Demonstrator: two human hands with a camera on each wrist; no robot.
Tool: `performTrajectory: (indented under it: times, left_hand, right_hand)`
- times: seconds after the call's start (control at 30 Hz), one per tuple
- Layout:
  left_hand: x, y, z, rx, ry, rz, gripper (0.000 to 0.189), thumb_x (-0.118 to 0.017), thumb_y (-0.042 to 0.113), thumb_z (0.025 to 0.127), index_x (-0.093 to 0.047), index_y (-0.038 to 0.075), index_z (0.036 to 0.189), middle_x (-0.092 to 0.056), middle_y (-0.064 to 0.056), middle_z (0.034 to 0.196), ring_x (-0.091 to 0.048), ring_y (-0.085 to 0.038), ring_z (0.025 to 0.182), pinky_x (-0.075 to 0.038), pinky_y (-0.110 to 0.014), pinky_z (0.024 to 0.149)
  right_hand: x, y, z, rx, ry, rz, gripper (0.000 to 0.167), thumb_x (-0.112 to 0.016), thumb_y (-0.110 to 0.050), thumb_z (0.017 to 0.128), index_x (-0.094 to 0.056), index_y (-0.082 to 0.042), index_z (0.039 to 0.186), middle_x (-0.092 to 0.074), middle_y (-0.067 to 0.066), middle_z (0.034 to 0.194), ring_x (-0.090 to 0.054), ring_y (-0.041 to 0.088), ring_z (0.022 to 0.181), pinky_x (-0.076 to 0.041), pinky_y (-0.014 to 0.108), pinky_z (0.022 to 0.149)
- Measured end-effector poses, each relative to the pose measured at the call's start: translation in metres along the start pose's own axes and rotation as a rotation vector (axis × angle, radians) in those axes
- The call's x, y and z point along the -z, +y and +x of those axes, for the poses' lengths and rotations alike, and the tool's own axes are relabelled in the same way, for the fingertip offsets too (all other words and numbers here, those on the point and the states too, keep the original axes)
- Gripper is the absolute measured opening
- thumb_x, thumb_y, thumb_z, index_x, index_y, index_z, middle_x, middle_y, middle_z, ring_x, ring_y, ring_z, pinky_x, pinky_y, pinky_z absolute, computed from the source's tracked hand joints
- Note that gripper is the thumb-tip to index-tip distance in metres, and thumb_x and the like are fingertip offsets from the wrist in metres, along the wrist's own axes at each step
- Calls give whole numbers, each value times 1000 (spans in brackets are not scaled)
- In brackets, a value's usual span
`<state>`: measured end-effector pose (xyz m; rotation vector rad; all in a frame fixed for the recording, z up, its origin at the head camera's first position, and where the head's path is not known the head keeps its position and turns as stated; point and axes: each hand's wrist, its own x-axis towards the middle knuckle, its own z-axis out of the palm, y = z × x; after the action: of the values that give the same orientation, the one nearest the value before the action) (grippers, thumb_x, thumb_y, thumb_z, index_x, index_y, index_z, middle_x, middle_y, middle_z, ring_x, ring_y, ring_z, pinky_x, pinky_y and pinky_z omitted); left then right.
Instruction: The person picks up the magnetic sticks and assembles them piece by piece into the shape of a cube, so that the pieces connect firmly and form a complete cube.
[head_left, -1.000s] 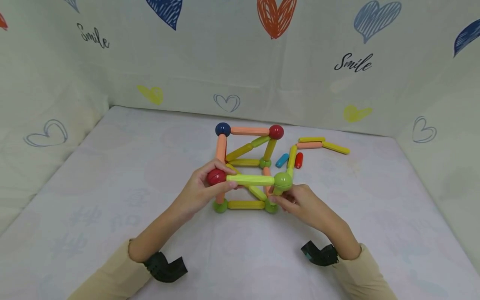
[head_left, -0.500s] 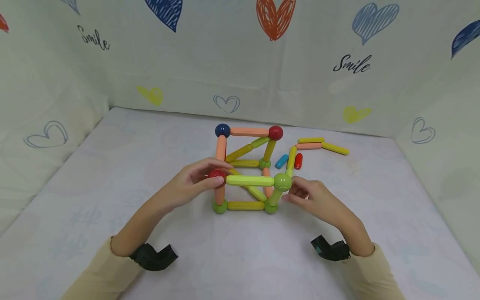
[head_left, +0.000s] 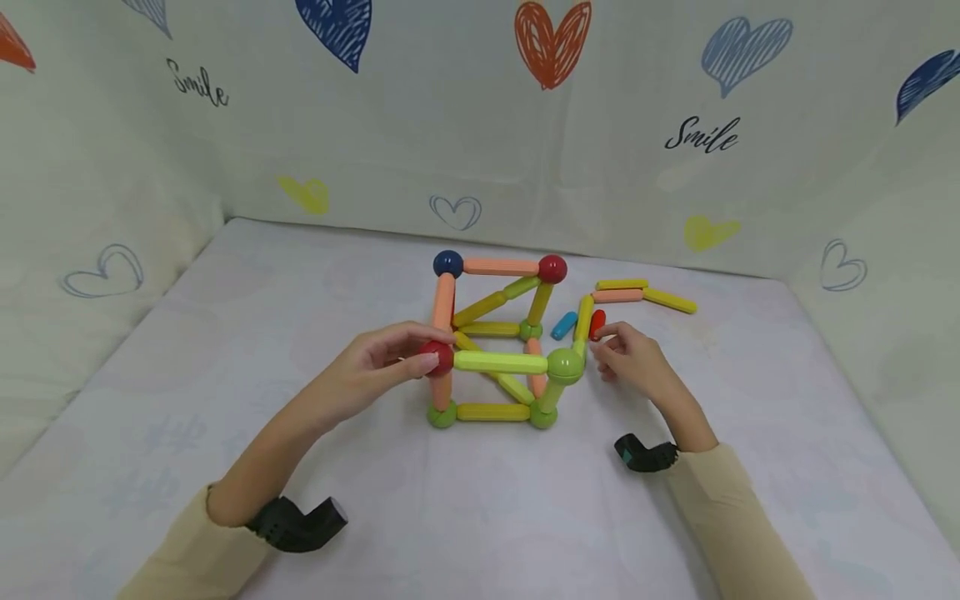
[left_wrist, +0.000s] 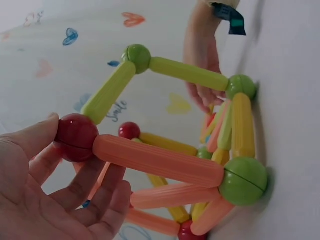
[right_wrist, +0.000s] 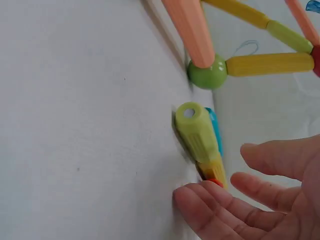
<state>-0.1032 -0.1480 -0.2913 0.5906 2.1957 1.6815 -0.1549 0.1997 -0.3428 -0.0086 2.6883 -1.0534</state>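
In the head view a magnetic stick frame of coloured rods and balls stands mid-table. My left hand [head_left: 371, 362] holds the red ball [left_wrist: 76, 137] at its near upper left corner, thumb and fingers around it. From that ball a lime rod [head_left: 501, 362] runs to a green ball [head_left: 565, 365], which sits atop an upright light-green rod [head_left: 551, 396]. My right hand [head_left: 633, 362] is to the right of the frame, its fingers loosely bent and holding nothing. Its fingertips are close to a short red rod [head_left: 597, 323]; contact cannot be told.
Beside the red rod lie a short blue rod [head_left: 564, 325] and a yellow rod [head_left: 585, 317] joined end to end with a lime rod [right_wrist: 195, 132]. Farther right are a salmon rod [head_left: 618, 296] and yellow rods [head_left: 670, 298]. A printed cloth backdrop [head_left: 450, 125] rises behind the table.
My right hand has let go of the upright light-green rod under the green ball and moved right and away toward the loose rods. My left hand has shifted slightly left, still on the red ball.
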Motion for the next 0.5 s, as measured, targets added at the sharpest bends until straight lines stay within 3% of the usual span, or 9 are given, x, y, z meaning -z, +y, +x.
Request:
performTrajectory:
  times: [0.23, 0.37, 0.5]
  left_hand:
    - [-2, -2, -1, 2, 19, 0, 32, -57, 19, 93, -56, 10, 124, -57, -10, 118, -53, -26, 100, -51, -30, 82]
    - [-2, -2, -1, 4, 19, -3, 32, -57, 19, 93, -56, 10, 124, -57, -10, 119, -53, -26, 100, -50, -28, 81]
    - [-2, -3, -1, 2, 18, -6, 33, -57, 19, 93, -56, 10, 124, -57, -10, 119, -53, -26, 100, -50, -28, 81]
  right_hand:
    - [-4, -4, 29, -160, 78, 48, 39, -57, -34, 92, -47, -1, 110, -57, 8, 76, -57, 13, 54, -50, 22, 57]
    - [-5, -7, 39, -212, 94, -15, 40, -60, -36, 89, -46, -2, 104, -51, 6, 69, -54, 13, 49, -43, 22, 52]
    - [-6, -11, 44, -224, 67, -94, 43, -61, -36, 88, -43, -3, 108, -46, 8, 73, -53, 16, 49, -40, 22, 52]
